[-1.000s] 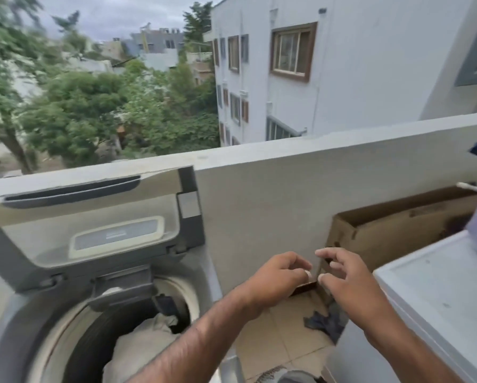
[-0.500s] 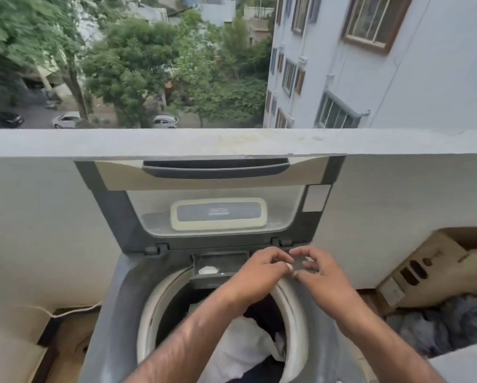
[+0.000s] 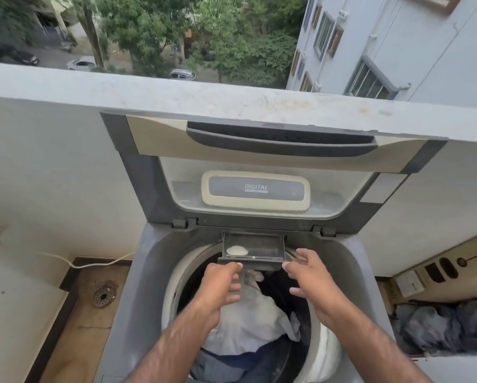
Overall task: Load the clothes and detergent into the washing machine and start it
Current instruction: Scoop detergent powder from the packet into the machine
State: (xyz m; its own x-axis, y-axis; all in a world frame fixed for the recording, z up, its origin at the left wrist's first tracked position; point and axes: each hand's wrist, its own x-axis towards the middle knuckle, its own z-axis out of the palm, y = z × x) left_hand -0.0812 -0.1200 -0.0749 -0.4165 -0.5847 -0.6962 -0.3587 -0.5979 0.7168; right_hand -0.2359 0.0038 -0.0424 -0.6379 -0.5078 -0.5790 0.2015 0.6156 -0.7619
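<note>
Drawer (image 3: 253,251) between hands | left (image 3: 223,280), right (image 3: 309,277) fingers loose, gripping nothing

Both forearms are bare to the frame's lower edge, no sleeves showing; the left hand (image 3: 220,283) and right hand (image 3: 312,277) wear no gloves, rings or watch

The grey top-loading washing machine (image 3: 149,272) runs off the bottom edge; small print under "DIGITAL" on its raised lid (image 3: 255,190) is unreadable; forearms hide part of the white and dark clothes (image 3: 248,322).
</note>
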